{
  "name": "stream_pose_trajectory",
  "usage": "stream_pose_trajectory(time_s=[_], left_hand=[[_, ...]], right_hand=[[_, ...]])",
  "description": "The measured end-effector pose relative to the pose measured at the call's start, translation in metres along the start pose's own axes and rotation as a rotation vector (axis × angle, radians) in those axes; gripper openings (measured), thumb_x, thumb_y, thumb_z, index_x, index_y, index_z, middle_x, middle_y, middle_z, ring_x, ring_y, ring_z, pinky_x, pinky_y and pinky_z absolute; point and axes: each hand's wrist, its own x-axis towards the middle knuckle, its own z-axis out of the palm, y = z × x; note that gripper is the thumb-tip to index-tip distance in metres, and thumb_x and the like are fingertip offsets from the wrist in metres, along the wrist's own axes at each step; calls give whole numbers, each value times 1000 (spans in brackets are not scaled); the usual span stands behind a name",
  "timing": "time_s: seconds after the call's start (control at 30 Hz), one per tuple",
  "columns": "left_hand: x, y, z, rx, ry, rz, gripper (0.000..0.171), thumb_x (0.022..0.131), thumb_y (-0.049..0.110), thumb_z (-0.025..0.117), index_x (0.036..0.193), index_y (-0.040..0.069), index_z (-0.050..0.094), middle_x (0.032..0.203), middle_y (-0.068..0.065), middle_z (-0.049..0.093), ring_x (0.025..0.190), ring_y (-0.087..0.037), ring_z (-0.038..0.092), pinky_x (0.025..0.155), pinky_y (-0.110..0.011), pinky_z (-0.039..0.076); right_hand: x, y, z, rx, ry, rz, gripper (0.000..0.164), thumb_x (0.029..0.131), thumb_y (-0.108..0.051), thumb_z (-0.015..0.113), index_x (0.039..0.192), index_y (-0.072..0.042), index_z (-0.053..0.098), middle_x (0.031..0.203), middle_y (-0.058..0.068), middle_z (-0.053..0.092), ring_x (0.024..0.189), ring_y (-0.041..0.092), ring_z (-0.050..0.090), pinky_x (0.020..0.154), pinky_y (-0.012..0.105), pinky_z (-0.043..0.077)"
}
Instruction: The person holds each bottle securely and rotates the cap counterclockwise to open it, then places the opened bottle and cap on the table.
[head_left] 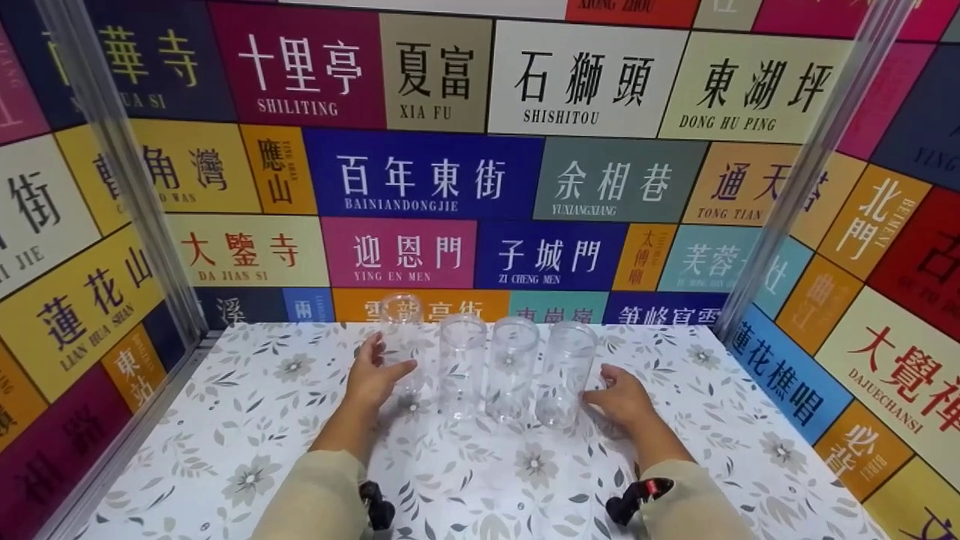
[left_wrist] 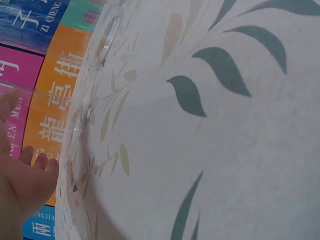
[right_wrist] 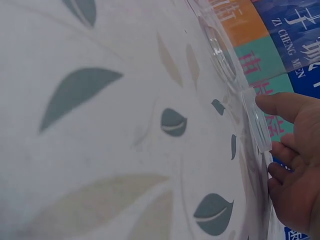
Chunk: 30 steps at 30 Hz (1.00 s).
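Head view: four clear cylinders are seen in a row above the floral tabletop (head_left: 480, 480), with the left hand (head_left: 376, 379) brought to one end and the right hand (head_left: 622, 397) to the other. The leftmost cylinder (head_left: 402, 330) is set higher in the view than the rest; whether its base is rested on the tabletop cannot be told. By the left thumb its front is crossed low down, while the other left fingers are placed at its left side. Thumb and fingers are parted, and whether the cylinder is pressed between them cannot be told. Side by side, the second cylinder (head_left: 461, 367), the third cylinder (head_left: 511, 371) and the rightmost cylinder (head_left: 564, 375) are stood upright between the hands. By the rightmost one's lower right side the right thumb is held, the other right fingers being spread away from it and loosely bent; contact cannot be made out. Both forearms are stretched forward from the near edge, angled with palms turned roughly toward each other. Beige is worn on the left sleeve (head_left: 319, 487) and right sleeve (head_left: 697, 495), and the sign-patterned wall (head_left: 424, 176) is seen behind.
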Motion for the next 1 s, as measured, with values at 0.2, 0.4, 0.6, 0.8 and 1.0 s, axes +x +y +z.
stream_pose_trajectory(time_s=[0.2, 0.4, 0.6, 0.8, 1.0], left_hand=[[-15, 6, -8, -44, 38, -9, 98, 92, 27, 85, 170, 28, 25, 179, -4, 26, 167, -30, 21, 135, -54, 29], [-28, 14, -14, -33, 56, -10, 100, 93, 36, 84, 171, 31, 22, 180, -1, 25, 168, -27, 21, 135, -53, 29], [-36, 13, -13, -59, 118, 95, 95, 92, 27, 85, 168, 22, 29, 175, -7, 33, 162, -31, 31, 132, -51, 36], [-46, 12, -1, -135, 170, 228, 89, 91, 20, 86, 164, 12, 36, 167, -13, 42, 153, -34, 41, 131, -52, 36], [-57, 17, 11, -152, 127, 278, 88, 90, 20, 87, 163, 13, 38, 164, -13, 46, 151, -32, 44, 129, -53, 38]], right_hand=[[-5, -4, -8, 63, -2, -9, 84, 95, -23, 77, 163, 3, 36, 169, 27, 39, 157, 49, 35, 132, 58, 32], [-12, -14, -16, 77, 16, -32, 77, 103, -34, 69, 164, 1, 36, 170, 25, 38, 161, 44, 30, 134, 57, 29], [-19, -23, -20, 90, 36, -31, 74, 105, -35, 66, 164, -2, 37, 171, 21, 40, 163, 41, 30, 134, 56, 28], [-24, -29, -22, 86, 58, -57, 70, 107, -33, 64, 165, -4, 38, 170, 18, 42, 164, 40, 28, 136, 54, 24], [-31, -36, -23, 125, 74, -81, 69, 107, -33, 63, 165, -5, 37, 171, 15, 42, 164, 35, 30, 137, 49, 22]])
